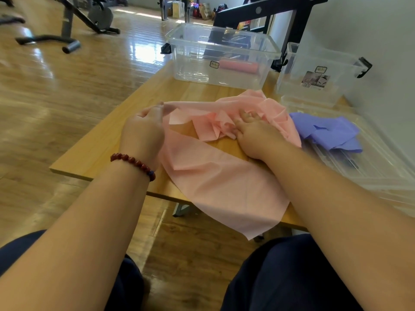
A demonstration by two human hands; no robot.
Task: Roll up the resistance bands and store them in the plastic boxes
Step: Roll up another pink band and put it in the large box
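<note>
On the tabletop (101,151), a loose pink band (224,180), bunched in a heap at the middle and hanging off the near edge at 6 o'clock. Pinched at a thin strip by the left hand (143,131), at 9 o'clock of the heap. Pressed down in the heap by the right hand (253,136), fingers straight and flat, holding nothing. Looks thin, light and floppy, like a soft stretchy sheet; likely to slip, spring back and unroll if let go. Best to take hold of one short end with both hands, smooth flat, then roll tight and keep a grip. At 3 o'clock, a purple band (330,133), crumpled on a clear lid (381,176). At 12 o'clock, a big clear box (193,55) with a pink roll (238,66) already inside. At 1 o'clock, a smaller clear box (298,63). Small label (214,64) on the big one, picture sticker (315,80) on the smaller one: writing too small to read.
</note>
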